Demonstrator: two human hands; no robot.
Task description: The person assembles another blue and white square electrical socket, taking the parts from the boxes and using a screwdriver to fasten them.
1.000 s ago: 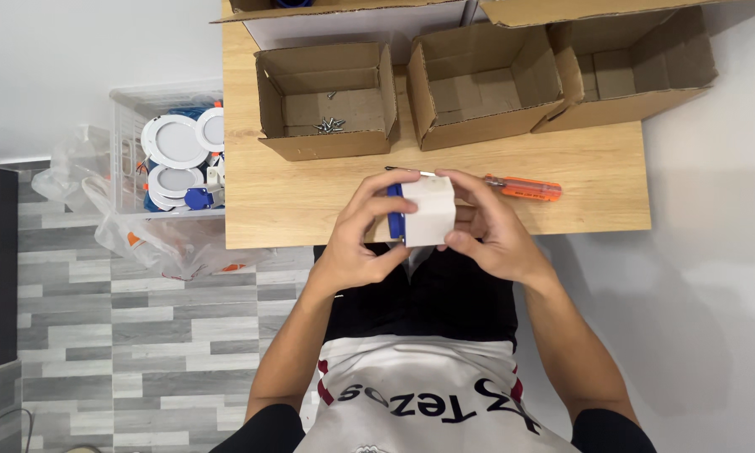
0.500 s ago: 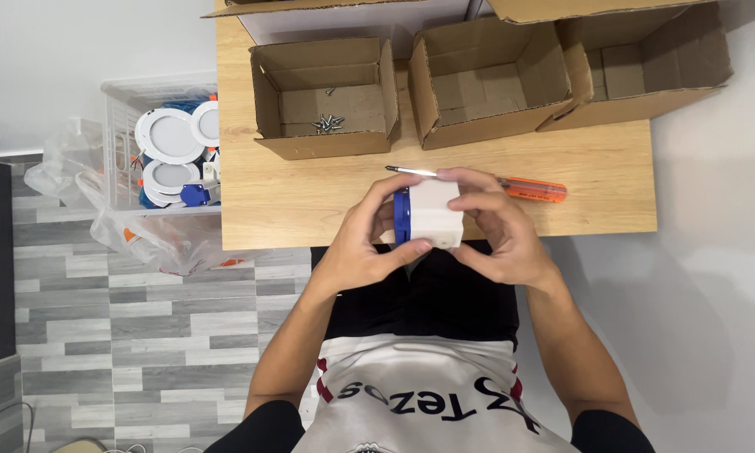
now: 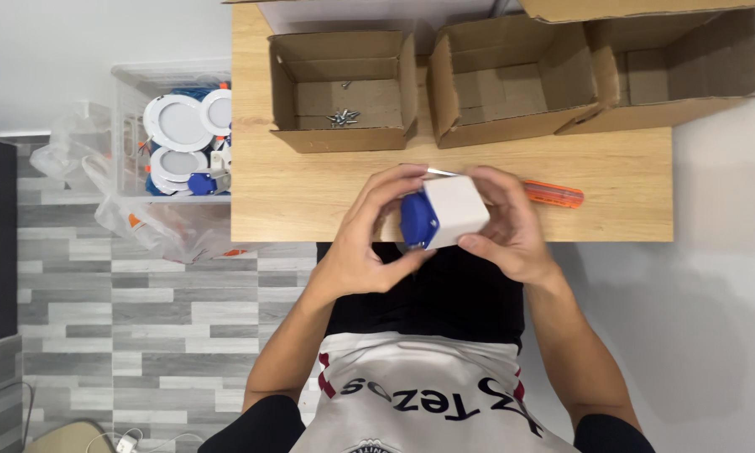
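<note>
Both hands hold a small white box-shaped part with a blue end piece [image 3: 446, 214] over the near edge of a wooden table [image 3: 310, 193]. My left hand [image 3: 369, 243] wraps the blue end, thumb under it and fingers over the top. My right hand [image 3: 512, 226] cups the white side from the right. An orange-handled screwdriver [image 3: 552, 194] lies on the table just behind my right hand, its metal tip showing above the part.
Three open cardboard boxes stand at the table's far side; the left box [image 3: 344, 88] holds a few screws [image 3: 342, 117]. Left of the table, a clear plastic bin [image 3: 176, 134] holds round white lamp fittings and blue parts, with a plastic bag [image 3: 142, 218] beside it.
The part has been turned in my hands, so the blue end now faces left and shows more. Both hands have shifted slightly toward me.
</note>
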